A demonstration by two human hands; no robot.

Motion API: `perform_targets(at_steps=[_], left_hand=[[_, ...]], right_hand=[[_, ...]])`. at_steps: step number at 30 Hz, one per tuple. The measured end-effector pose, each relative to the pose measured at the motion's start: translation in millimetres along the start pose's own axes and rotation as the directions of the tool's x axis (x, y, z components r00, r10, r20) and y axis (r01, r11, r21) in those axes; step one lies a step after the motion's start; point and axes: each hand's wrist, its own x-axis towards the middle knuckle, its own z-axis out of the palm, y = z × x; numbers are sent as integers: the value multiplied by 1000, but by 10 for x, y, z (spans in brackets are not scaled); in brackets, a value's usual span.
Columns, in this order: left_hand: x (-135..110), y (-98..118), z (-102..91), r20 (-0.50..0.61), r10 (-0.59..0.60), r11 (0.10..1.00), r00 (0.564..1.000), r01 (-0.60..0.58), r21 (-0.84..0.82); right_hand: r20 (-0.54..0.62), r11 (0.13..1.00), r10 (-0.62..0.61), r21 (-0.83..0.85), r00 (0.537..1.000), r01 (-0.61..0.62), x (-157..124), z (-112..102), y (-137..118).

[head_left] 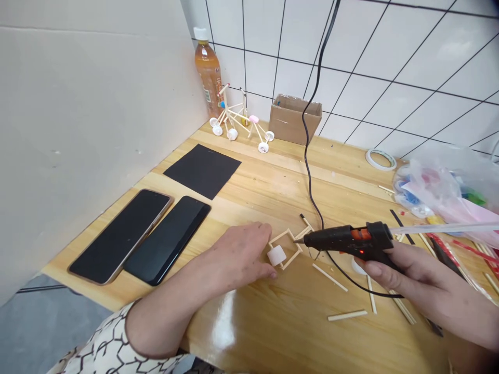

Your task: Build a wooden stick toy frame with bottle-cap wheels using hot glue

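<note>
My right hand (413,283) grips a black hot glue gun (346,241) with a clear glue stick poking out of its back; the nozzle points left at a small frame of wooden sticks (290,244) on the wooden table (273,322). My left hand (244,254) rests on the table, its fingers pinching a white bottle cap (276,255) against the frame's left corner. The gun's black cord (312,156) runs up and away over the table.
Two phones (142,236) and a black sheet (202,169) lie at the left. At the back stand a bottle (208,72), a stick-built bicycle model (239,119) and a cardboard box (294,118). Tape roll (380,158), plastic bag (444,189) and loose sticks (346,315) at the right.
</note>
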Motion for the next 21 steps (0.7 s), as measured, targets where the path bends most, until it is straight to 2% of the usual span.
perform_targets(at_steps=[3, 9, 13, 21], left_hand=[[-4, -19, 10, -9, 34, 999, 999, -34, -3], [2, -25, -7, 11, 4, 999, 1000, -4, 33], [14, -61, 20, -5, 36, 998, 999, -35, 51], [24, -123, 64, -34, 88, 994, 996, -85, 64]], right_hand=[[41, 997, -30, -68, 999, 33, -63, 1, 87], [86, 977, -76, -190, 993, 91, -162, 74, 325], [100, 962, -138, -223, 985, 157, -159, 117, 348], [83, 923, -194, -322, 977, 210, -155, 155, 370]])
